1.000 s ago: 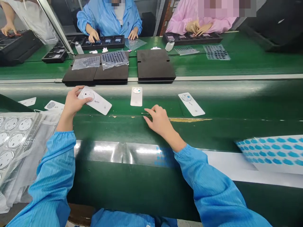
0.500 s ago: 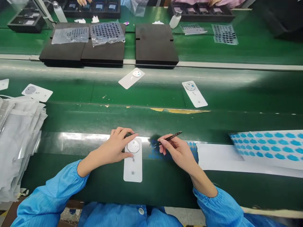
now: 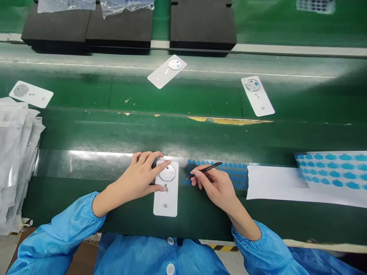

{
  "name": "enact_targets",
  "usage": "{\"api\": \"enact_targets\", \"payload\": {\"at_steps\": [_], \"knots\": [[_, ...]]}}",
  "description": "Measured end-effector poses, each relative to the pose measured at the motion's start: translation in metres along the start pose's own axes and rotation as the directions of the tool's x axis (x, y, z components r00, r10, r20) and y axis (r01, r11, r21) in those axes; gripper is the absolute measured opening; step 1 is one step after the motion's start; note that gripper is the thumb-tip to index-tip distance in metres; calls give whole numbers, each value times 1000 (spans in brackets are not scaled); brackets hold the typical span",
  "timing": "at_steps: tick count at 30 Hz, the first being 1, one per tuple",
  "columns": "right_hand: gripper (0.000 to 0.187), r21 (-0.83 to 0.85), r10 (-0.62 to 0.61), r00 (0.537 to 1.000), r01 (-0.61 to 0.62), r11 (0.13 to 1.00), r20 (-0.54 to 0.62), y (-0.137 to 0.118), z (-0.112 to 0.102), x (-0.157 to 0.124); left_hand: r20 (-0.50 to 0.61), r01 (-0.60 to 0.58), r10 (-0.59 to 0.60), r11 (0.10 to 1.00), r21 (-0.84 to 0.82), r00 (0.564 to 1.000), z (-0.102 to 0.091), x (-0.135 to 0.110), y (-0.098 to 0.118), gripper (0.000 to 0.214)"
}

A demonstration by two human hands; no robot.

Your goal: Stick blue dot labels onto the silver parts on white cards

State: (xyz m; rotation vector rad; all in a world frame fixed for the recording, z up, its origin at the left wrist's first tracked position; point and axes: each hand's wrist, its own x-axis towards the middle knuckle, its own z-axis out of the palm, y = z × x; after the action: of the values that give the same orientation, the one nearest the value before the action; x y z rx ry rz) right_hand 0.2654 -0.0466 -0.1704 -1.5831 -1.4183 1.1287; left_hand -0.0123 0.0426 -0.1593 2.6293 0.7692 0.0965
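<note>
A white phone back cover (image 3: 165,202) with a round camera plate and dark printed marks lies upright in front of me. My left hand (image 3: 136,175) holds it from the left, index finger over the camera plate and thumb on the printed marks. Pinched in my right hand (image 3: 216,187) is a pair of black tweezers (image 3: 210,167), tips pointing left. The tips hover by the left end of a sheet of small blue stickers (image 3: 239,181), which my hand partly covers. Whether the tips carry anything is too small to tell.
White paper (image 3: 266,183) and a sheet of larger blue stickers (image 3: 341,170) lie at right. More white covers (image 3: 166,71) rest further back. A stack of plastic sleeves (image 3: 17,164) stands at left. Black trays (image 3: 203,25) sit across the far side.
My view has tilted down and come closer. The tweezers' tips now sit above the small blue sticker sheet, and more of that sheet shows. My left hand stays on the cover.
</note>
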Motion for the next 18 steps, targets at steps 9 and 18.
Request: {"api": "enact_targets", "payload": {"at_steps": [9, 18], "knots": [[26, 202, 84, 994, -67, 977, -76, -9, 5, 0, -22, 6, -7, 1000, -19, 1000, 3, 0, 3, 78], [36, 241, 192, 979, -172, 955, -64, -27, 30, 24, -2, 11, -11, 1000, -21, 1000, 3, -1, 2, 79]]}}
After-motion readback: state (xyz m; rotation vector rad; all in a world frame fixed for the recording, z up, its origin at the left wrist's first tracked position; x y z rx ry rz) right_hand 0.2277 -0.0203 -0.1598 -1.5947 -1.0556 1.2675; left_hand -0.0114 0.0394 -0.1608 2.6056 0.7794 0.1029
